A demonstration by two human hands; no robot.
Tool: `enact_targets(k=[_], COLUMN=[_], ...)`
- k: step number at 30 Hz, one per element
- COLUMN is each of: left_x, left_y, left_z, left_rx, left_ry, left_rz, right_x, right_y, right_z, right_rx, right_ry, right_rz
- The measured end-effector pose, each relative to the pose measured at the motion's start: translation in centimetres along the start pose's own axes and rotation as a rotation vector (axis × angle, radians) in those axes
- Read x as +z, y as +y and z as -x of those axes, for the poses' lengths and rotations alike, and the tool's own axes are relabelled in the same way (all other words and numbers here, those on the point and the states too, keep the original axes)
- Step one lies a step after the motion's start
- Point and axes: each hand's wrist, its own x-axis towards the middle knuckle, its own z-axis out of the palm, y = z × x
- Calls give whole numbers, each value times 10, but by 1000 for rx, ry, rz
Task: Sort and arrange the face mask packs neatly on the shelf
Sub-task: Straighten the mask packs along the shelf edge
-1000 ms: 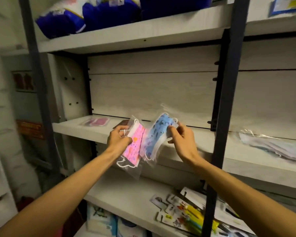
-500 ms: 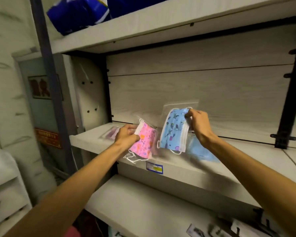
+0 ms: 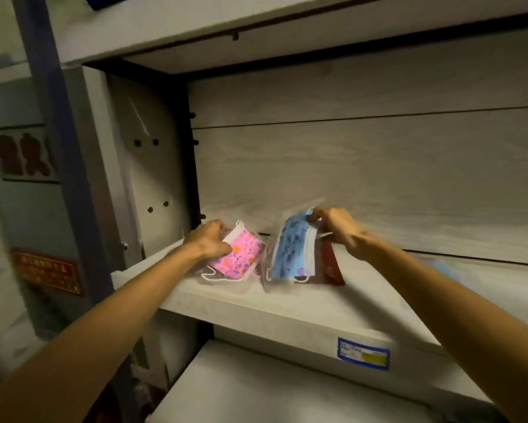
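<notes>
Left hand (image 3: 209, 239) has its grip pinched on the top left corner of the pink mask pack (image 3: 239, 257); right hand (image 3: 337, 225) has its grip pinched on the top edge of the blue mask pack (image 3: 291, 253). Both packs are in clear plastic bags, standing tilted w/ bottom edges on or just above the shelf (image 3: 332, 303), side by side, nearly touching. Pink one: orange + purple print, white ear loops hanging at the bottom. Blue one: dark blue print, white edge, looks like several masks thick. A dark red pack (image 3: 332, 264) sits just behind the blue, partly hidden. Price tag (image 3: 363, 357) on the shelf's front edge, blue border w/ yellow patch, text too blurred to read. Red sign (image 3: 47, 271) on the far left wall, unreadable. Packs sit near the shelf's left end, back from the front lip; bare shelf stretches to the right.
</notes>
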Motion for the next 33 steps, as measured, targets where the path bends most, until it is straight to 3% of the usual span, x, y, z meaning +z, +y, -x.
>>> enact_targets(k=[2,4,7,9,12,17,21,24,27,29,31,33], left_x=[-2,6,17,22,29,34,36,41,46,48,52,56], left_y=[-21,-31,-37,-33,-27,-20,-11,-8,-3,2,4,0], left_z=[-20,-29,-38,-39,-43,-52,-60,-64,-66,-66,-66,-69], left_rx=[-41,-18,207,323,376,379,381,428,469,485,444,433], left_ry=[-107,-103,-74,-150,-305,-175,-144,-183,-296,-359,-416,-427], left_rz=[-117,-220,-184,-143,-276,-357,-331,-367,-247,-118,3,-76], right_x=[20,29,43,48,46,27,13,18,40,50,51,44], right_y=[10,25,42,49,57,60,58,60,57,53,51,52], right_z=[-18,-29,-45,-52,-53,-41,-30,-16,-9,-11,-13,-12], right_rx=[-19,-49,-25,-13,-55,-101,-38,-84,-169,-84,-44,-26], right_ry=[-56,-104,-90,-91,-88,-19,23,112,-26,-152,-209,-218], right_rz=[156,393,620,708,824,1115,1173,1365,1264,1123,1134,1133])
